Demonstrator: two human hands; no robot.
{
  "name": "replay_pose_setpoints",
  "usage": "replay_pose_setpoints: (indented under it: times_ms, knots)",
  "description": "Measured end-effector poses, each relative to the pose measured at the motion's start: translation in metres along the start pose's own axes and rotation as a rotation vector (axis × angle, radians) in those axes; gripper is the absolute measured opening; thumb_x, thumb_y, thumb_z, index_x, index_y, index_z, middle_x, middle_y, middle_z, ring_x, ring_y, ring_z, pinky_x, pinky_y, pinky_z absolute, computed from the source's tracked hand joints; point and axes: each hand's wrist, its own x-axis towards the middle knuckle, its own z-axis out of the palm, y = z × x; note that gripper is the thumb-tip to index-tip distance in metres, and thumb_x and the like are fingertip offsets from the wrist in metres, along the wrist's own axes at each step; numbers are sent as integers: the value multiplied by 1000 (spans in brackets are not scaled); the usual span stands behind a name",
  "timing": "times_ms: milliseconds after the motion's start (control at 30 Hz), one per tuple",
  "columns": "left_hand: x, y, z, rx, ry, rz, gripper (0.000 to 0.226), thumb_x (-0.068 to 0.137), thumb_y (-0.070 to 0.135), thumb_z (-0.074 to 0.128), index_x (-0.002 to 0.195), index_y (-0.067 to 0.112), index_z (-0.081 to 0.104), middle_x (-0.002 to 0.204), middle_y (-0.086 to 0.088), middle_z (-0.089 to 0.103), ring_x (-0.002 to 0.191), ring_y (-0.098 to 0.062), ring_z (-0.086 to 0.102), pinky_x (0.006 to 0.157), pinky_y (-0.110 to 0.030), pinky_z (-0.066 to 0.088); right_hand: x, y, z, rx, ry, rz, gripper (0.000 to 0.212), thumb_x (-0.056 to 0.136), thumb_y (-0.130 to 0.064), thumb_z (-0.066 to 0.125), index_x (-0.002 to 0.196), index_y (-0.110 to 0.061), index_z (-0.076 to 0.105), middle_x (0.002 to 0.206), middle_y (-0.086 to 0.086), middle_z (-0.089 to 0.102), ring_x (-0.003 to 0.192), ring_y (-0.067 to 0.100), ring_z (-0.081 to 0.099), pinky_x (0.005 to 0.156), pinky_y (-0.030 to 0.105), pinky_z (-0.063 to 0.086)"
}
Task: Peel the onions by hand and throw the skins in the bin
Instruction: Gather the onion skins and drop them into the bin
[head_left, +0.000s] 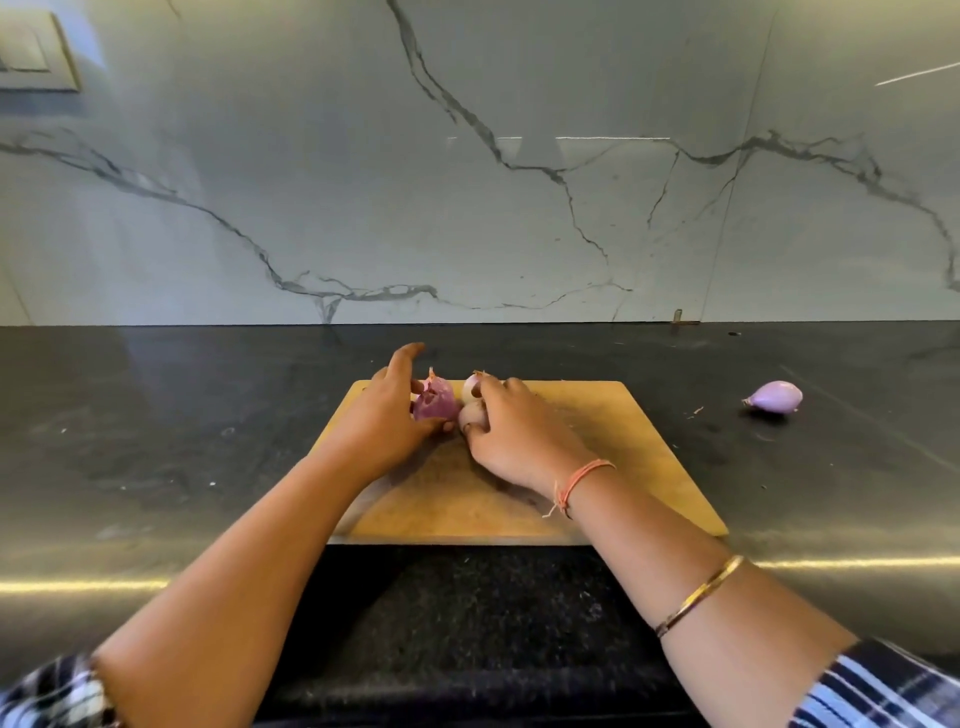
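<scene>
Now: both hands are close together over the far-left part of the cutting board (597, 467), almost knuckle to knuckle but not clasped. Left hand (384, 421): fingers reach forward nearly straight, index lifted, thumb stretched along the near side of the purple onion (434, 404) and touching it. The hand brackets the onion rather than closing round it. This onion wears its purple skin, with a dry tip pointing up at the far end. Right hand (511, 431): fingers curled down over the pale onion (470, 415), gripping it from the right, fingertips tucked against its near side. A second pale bulb (470, 387) sits just behind, touching the same fingers. Cannot tell whether the two pale pieces are separate or one split bulb. Purple and pale onions lie just beside each other, low over the board between the two hands. Right wrist carries an orange thread band (582, 480); a gold bangle (701, 592) sits higher up the forearm. The board lies flat on a dark counter (156, 441). Well off to the right, on the counter, a loose onion (776, 397), smooth and lilac, lies on its side, with tiny skin scraps (696, 411) near it. Behind stands a veined marble wall (467, 208).
</scene>
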Motion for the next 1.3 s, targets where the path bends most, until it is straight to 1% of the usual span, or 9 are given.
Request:
replay_pose_setpoints:
  times_ms: [200, 300, 500, 600, 733, 900, 1067, 1167, 1300]
  knots:
    - [-5, 3, -2, -5, 7, -22, 101, 68, 39, 82, 147, 26, 21, 139, -11, 45, 123, -28, 48, 103, -44, 42, -5, 8, -7, 30, 66, 14, 45, 97, -37, 46, 135, -13, 41, 130, 11, 46, 110, 29, 53, 81, 32, 44]
    - [-8, 11, -5, -11, 135, 14, 84, 76, 37, 76, 144, 24, 29, 144, -10, 35, 132, -29, 37, 108, -45, 36, -7, 19, -18, 79, 122, 62, 40, 97, -38, 46, 129, -13, 48, 128, 9, 49, 112, 27, 52, 85, 33, 45]
    - [-14, 28, -5, -15, 286, 149, 44, 87, 29, 66, 128, 22, 52, 137, -5, 44, 125, -26, 41, 104, -43, 39, -18, 64, -58, 118, 255, 174, 32, 97, -38, 47, 112, -13, 61, 114, 8, 57, 106, 27, 55, 91, 39, 46]
    - [-14, 32, -3, -26, 327, 175, 34, 88, 25, 65, 121, 20, 58, 131, -4, 50, 121, -26, 44, 101, -44, 42, -22, 100, -76, 2, 275, 250, 31, 97, -35, 48, 115, -14, 61, 118, 11, 55, 115, 32, 49, 98, 45, 43]
    - [-15, 34, -2, -32, 363, 156, 32, 90, 25, 63, 120, 19, 58, 130, -3, 52, 119, -26, 45, 99, -45, 44, -31, 145, -91, -201, 240, 374, 35, 93, -19, 48, 127, -17, 56, 132, 10, 49, 125, 34, 41, 101, 46, 38]
    - [-14, 30, -3, -81, 390, 122, 30, 90, 24, 62, 120, 19, 58, 128, -2, 52, 117, -24, 50, 98, -44, 46, -38, 186, -101, -386, 162, 460, 44, 90, -15, 50, 135, -14, 49, 139, 14, 44, 127, 39, 38, 103, 48, 37]
    - [-12, 16, -7, -85, 407, 54, 28, 91, 20, 61, 119, 16, 59, 125, -5, 54, 108, -19, 54, 89, -32, 47, -39, 208, -100, -337, 11, 570, 47, 91, -11, 45, 137, -13, 44, 144, 15, 31, 128, 45, 33, 100, 48, 41]
    - [-11, 10, -11, -102, 423, 11, 25, 92, 18, 59, 116, 14, 60, 122, -6, 56, 97, -12, 50, 82, -27, 42, -39, 215, -96, -301, 35, 550, 44, 91, -8, 44, 135, -13, 48, 144, 14, 31, 128, 46, 32, 97, 45, 42]
    - [-11, 8, -14, -111, 429, -14, 22, 93, 16, 57, 115, 12, 61, 120, -7, 57, 98, -10, 48, 80, -25, 39, -35, 216, -92, -251, 110, 601, 33, 92, -12, 47, 124, -16, 51, 135, 19, 36, 126, 46, 32, 96, 46, 39]
